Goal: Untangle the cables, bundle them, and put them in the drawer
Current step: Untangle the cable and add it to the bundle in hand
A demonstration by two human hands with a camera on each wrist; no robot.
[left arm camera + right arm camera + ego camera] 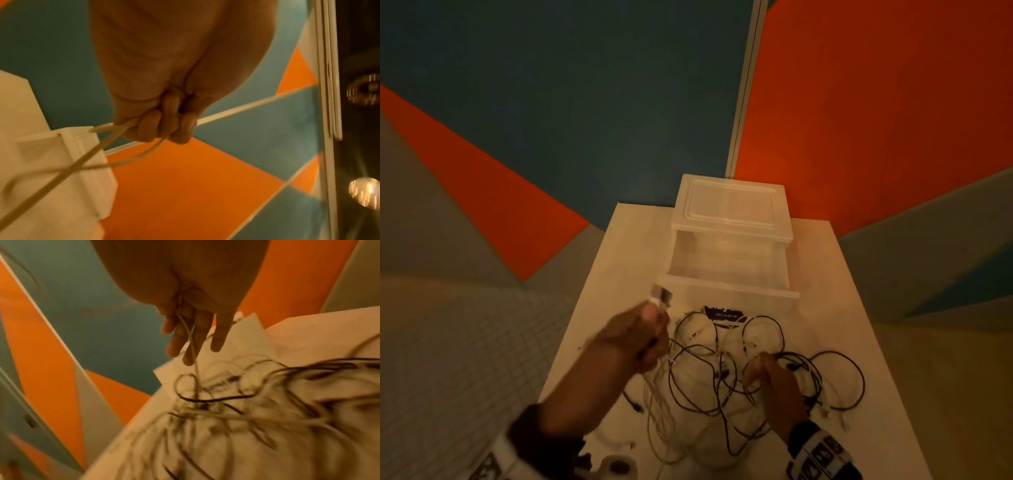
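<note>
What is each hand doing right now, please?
Left hand: grips a white cable in curled fingers.
Right hand: fingers fairly straight, a thin white cable running between them.

cables (739, 370) on table (842, 308) | drawer (726, 263) behind them, under lid (732, 205)

A white rectangular tabletop (835, 308) is seen from above, set against blue and orange wall panels. At its far end a translucent plastic drawer unit (731, 205) is placed, with its drawer (726, 270) pulled open toward the near side. Directly in front of the drawer, a tangle of dark and white cables (722, 373) is spread over the middle of the surface, with loops reaching toward the right edge. A small dark label (724, 313) is located at the drawer front, touching the tangle. A pale roll-shaped object (616, 464) is positioned at the near edge; it cannot be identified.
</note>
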